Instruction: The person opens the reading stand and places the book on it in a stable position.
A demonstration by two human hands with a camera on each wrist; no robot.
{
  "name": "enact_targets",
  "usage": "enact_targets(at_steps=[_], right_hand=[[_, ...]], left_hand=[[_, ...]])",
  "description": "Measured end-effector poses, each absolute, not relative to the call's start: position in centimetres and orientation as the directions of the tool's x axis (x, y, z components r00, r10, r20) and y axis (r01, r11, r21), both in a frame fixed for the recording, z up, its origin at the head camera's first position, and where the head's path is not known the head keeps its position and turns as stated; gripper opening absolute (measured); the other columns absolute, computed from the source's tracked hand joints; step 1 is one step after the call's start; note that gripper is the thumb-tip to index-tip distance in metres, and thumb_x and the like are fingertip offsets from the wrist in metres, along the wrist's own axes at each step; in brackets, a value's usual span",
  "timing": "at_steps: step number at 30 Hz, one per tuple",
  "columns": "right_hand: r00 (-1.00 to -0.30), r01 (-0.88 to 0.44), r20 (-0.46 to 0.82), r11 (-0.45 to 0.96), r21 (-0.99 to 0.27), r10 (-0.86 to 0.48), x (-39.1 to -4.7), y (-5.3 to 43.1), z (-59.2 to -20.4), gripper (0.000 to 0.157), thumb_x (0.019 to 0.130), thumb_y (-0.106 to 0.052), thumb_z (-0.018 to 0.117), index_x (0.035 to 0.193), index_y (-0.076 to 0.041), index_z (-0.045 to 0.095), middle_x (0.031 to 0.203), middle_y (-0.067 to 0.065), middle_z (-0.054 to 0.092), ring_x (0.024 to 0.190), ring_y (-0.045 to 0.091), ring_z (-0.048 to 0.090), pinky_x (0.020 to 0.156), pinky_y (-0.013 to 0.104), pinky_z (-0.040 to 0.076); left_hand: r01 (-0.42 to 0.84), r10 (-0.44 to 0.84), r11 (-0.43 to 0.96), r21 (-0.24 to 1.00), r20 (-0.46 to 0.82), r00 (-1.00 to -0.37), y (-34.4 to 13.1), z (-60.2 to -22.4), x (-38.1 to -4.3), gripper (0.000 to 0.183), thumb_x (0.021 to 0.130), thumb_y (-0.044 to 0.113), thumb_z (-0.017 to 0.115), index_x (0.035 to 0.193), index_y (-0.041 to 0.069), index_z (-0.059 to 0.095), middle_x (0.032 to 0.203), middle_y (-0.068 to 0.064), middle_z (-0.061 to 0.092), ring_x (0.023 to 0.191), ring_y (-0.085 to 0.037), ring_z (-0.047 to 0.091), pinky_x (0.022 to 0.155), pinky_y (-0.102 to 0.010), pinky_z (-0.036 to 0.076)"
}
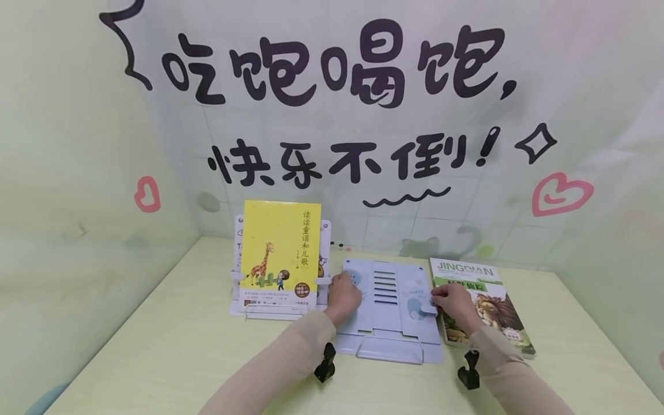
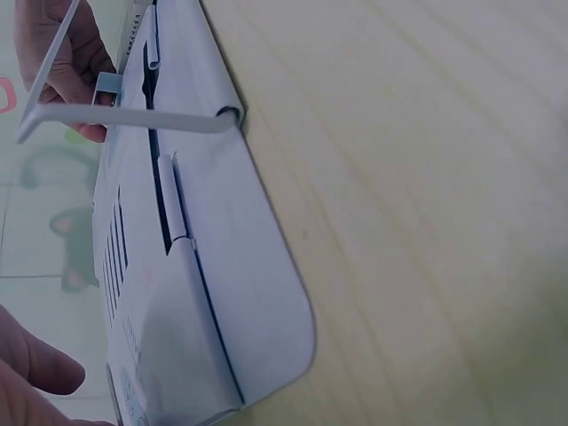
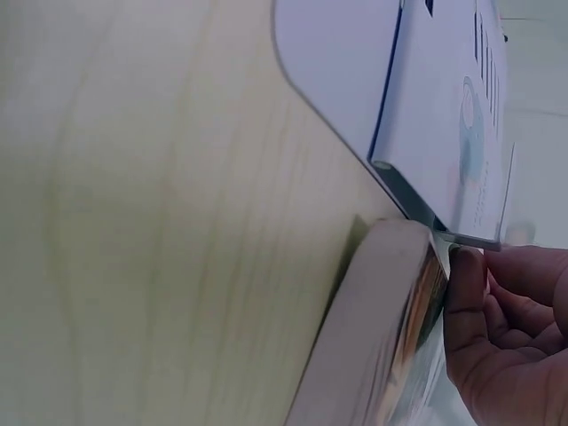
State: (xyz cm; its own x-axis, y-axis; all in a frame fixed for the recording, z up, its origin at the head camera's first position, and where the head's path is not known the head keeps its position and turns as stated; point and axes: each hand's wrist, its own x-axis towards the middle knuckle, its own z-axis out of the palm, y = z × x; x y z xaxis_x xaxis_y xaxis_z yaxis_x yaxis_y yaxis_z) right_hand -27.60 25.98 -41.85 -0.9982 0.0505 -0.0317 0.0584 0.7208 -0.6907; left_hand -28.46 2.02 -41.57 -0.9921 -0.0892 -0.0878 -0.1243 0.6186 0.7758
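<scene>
A pale blue folding book stand (image 1: 363,314) lies leaned back on the table, with a slotted middle panel and a clear front bar. My right hand (image 1: 459,305) pinches the small clip (image 1: 429,309) at the stand's right edge, between thumb and finger. At the left edge is my left hand (image 1: 344,297), its fingers bent beside the panel. In the left wrist view a fingertip (image 2: 55,368) shows apart from the panel; whether the other fingers grip the edge is hidden.
To the left a second stand (image 1: 325,242) holds a yellow book (image 1: 282,242) upright. A thick book with a lion cover (image 1: 495,311) lies flat on the right, close against the blue stand. Behind the pale wooden table (image 1: 171,340) hangs a printed backdrop (image 1: 321,121).
</scene>
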Motion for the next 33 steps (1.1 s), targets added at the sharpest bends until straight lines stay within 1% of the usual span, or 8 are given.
enact_targets(at_steps=[7, 12, 16, 20, 24, 28, 30, 33], right_hand=[[-0.998, 0.040, 0.005, 0.687, -0.726, 0.064, -27.3, 26.4, -42.1, 0.021, 0.087, -0.001, 0.059, 0.104, 0.012, 0.064, 0.093, 0.023, 0.067, 0.075, 0.022, 0.065, 0.066, 0.036, 0.053], [-0.995, 0.059, 0.008, 0.648, -0.759, 0.100, -27.1, 26.5, -42.2, 0.023, 0.088, -0.001, 0.058, 0.105, 0.012, 0.063, 0.093, 0.022, 0.066, 0.075, 0.019, 0.064, 0.066, 0.034, 0.053], [-0.992, 0.075, 0.001, 0.596, -0.799, 0.127, -26.8, 26.6, -42.1, 0.024, 0.089, 0.000, 0.057, 0.108, 0.013, 0.061, 0.092, 0.020, 0.066, 0.074, 0.015, 0.061, 0.065, 0.031, 0.052], [-0.989, 0.070, 0.013, 0.556, -0.828, 0.144, -26.4, 26.7, -42.0, 0.024, 0.091, -0.001, 0.056, 0.110, 0.013, 0.060, 0.091, 0.019, 0.065, 0.072, 0.011, 0.060, 0.064, 0.028, 0.053], [-0.989, 0.044, 0.035, 0.511, -0.858, 0.144, -25.8, 26.6, -41.7, 0.026, 0.092, -0.001, 0.055, 0.113, 0.015, 0.058, 0.093, 0.022, 0.064, 0.072, 0.009, 0.061, 0.066, 0.028, 0.055], [-0.987, 0.045, 0.036, 0.477, -0.878, 0.158, -25.4, 26.5, -41.5, 0.027, 0.093, -0.002, 0.053, 0.115, 0.014, 0.056, 0.098, 0.023, 0.062, 0.073, 0.007, 0.059, 0.068, 0.025, 0.055], [-0.984, 0.055, 0.030, 0.468, -0.882, 0.174, -25.3, 26.5, -41.5, 0.027, 0.094, -0.002, 0.053, 0.116, 0.012, 0.056, 0.100, 0.021, 0.062, 0.074, 0.005, 0.058, 0.068, 0.023, 0.054], [-0.981, 0.055, 0.037, 0.453, -0.890, 0.192, -25.2, 26.5, -41.4, 0.027, 0.094, -0.002, 0.052, 0.116, 0.012, 0.056, 0.099, 0.019, 0.061, 0.073, 0.005, 0.057, 0.069, 0.025, 0.055]], left_hand=[[-0.102, -0.083, 0.643, 0.759, -0.064, -0.995, 2.4, -40.9, -28.2, 0.050, 0.093, 0.005, 0.048, 0.141, -0.001, 0.035, 0.138, -0.021, 0.041, 0.121, -0.033, 0.043, 0.107, -0.048, 0.035], [-0.073, -0.066, 0.646, 0.760, -0.040, -0.997, 2.4, -40.4, -28.1, 0.050, 0.094, 0.005, 0.047, 0.142, -0.002, 0.034, 0.141, -0.023, 0.037, 0.127, -0.036, 0.040, 0.107, -0.049, 0.034], [-0.058, -0.047, 0.618, 0.784, -0.038, -0.998, 2.3, -40.0, -28.0, 0.052, 0.095, 0.006, 0.045, 0.144, -0.002, 0.030, 0.145, -0.023, 0.033, 0.131, -0.038, 0.035, 0.109, -0.050, 0.032], [-0.061, -0.054, 0.548, 0.835, -0.038, -0.998, 2.0, -39.8, -27.8, 0.053, 0.096, 0.007, 0.044, 0.146, 0.001, 0.027, 0.147, -0.021, 0.030, 0.134, -0.037, 0.033, 0.109, -0.050, 0.030], [-0.047, -0.071, 0.488, 0.871, -0.014, -0.997, 1.7, -39.9, -27.7, 0.053, 0.095, 0.007, 0.046, 0.146, 0.002, 0.029, 0.148, -0.019, 0.030, 0.134, -0.035, 0.034, 0.110, -0.048, 0.029], [-0.014, -0.070, 0.467, 0.884, 0.021, -0.997, 1.5, -40.0, -27.7, 0.053, 0.095, 0.006, 0.048, 0.145, 0.002, 0.031, 0.146, -0.018, 0.033, 0.133, -0.035, 0.036, 0.110, -0.048, 0.029], [-0.001, -0.073, 0.452, 0.892, 0.036, -0.997, 1.4, -39.9, -27.6, 0.053, 0.094, 0.006, 0.049, 0.144, 0.002, 0.032, 0.145, -0.018, 0.034, 0.133, -0.035, 0.037, 0.110, -0.048, 0.030], [0.027, -0.084, 0.420, 0.907, 0.069, -0.994, 1.1, -39.5, -27.5, 0.053, 0.093, 0.005, 0.052, 0.143, 0.001, 0.035, 0.142, -0.018, 0.039, 0.130, -0.034, 0.040, 0.109, -0.047, 0.032]])
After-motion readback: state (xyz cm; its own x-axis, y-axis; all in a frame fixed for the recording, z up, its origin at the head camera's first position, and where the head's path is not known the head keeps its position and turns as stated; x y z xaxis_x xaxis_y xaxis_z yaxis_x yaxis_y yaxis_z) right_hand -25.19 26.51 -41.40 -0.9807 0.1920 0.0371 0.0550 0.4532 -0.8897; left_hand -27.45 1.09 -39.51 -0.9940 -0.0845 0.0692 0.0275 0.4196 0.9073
